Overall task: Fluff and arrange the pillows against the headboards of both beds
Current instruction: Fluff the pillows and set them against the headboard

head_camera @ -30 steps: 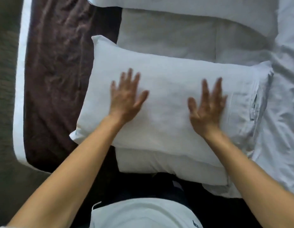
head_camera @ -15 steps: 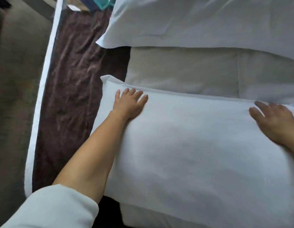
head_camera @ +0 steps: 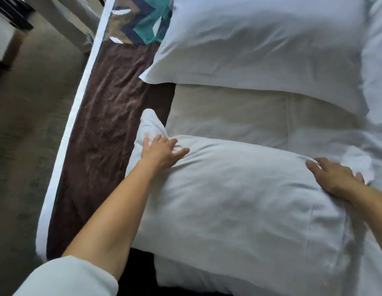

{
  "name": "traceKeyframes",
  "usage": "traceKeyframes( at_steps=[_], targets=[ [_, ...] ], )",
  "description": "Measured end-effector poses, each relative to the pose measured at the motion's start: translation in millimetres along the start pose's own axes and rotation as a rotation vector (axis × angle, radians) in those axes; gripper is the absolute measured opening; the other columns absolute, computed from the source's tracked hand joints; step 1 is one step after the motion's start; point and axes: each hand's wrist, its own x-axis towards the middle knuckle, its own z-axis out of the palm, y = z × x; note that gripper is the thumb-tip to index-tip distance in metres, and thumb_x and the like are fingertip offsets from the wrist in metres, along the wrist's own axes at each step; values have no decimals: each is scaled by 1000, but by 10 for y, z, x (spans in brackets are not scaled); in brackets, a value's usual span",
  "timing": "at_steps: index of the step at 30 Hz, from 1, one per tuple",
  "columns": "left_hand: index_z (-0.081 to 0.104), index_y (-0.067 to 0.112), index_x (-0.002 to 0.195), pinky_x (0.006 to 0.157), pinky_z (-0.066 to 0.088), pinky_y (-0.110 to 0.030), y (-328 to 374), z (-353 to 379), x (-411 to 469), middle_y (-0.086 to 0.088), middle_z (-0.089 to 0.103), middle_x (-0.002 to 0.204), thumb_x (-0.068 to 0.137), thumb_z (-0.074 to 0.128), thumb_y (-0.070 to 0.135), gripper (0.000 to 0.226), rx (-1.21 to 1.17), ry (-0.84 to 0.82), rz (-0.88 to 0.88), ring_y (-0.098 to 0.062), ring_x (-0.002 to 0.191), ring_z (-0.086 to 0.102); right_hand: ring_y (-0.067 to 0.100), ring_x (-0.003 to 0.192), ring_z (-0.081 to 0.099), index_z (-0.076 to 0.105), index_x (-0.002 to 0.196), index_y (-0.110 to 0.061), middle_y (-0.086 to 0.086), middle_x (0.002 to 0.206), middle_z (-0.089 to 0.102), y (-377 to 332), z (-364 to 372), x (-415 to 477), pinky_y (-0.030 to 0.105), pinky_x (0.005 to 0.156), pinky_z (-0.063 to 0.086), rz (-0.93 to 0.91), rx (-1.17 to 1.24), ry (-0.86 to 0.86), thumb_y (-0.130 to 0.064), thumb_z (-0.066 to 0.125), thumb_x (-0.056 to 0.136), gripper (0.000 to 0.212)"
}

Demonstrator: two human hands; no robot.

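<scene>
**Pillows mid-arrangement on one bed**

Pressing down on the near white pillow, left hand at its far-left corner, right hand at the far-right edge, fingers spread flat, nothing gripped. Lying plump and creased atop a second pillow. Beyond, another soft cotton pillow apparently placed. Smooth cream sheet, crinkled brown runner. Other bed unseen; likely left.

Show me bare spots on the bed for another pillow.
Free: the cream sheet strip between the far pillow and the near pillow. Also the brown runner along the left edge. Crowded: the near pillow, with left hand and right hand on its far corners.
</scene>
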Motion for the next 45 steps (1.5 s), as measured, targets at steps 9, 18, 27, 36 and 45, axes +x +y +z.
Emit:
traceKeyframes(
  at_steps=[9,18,27,36,45],
  targets=[
    [48,36,134,111,18,-61,-160,-173,-1199,-5,55,141,85,11,82,77,123,134,10,-26,138,40,27,140,37,45,139,-36,5,148,49,100,106,-1491,56,115,16,-8,116,251,-66,18,93,61],
    [73,24,94,118,15,-69,-788,116,-2519,-6,68,96,99,34,62,55,203,643,477,-34,109,63,34,145,30,56,136,-19,14,151,43,9,866,-3116,69,116,13,95,331,722,-76,27,85,83],
    [65,20,134,121,23,-57,-1212,604,-3251,-15,54,149,93,37,52,59,131,512,500,-37,142,45,20,156,-12,5,162,-35,6,170,-8,-2756,1399,-4438,53,120,-20,-660,-3,330,-63,8,97,71],
    [64,22,100,85,37,-46,-1262,555,-3641,1,70,80,95,44,35,24,16,759,471,-32,76,66,25,147,32,44,148,-32,8,154,43,-1225,1185,-4041,55,121,1,-282,-99,443,-75,3,84,87],
    [63,24,85,57,53,-37,-1486,74,-3561,9,56,86,93,68,30,12,-166,538,722,-20,71,59,33,55,54,46,75,-19,3,62,50,118,1126,-4225,33,50,41,-599,-19,797,-47,41,100,38]
  ],
)
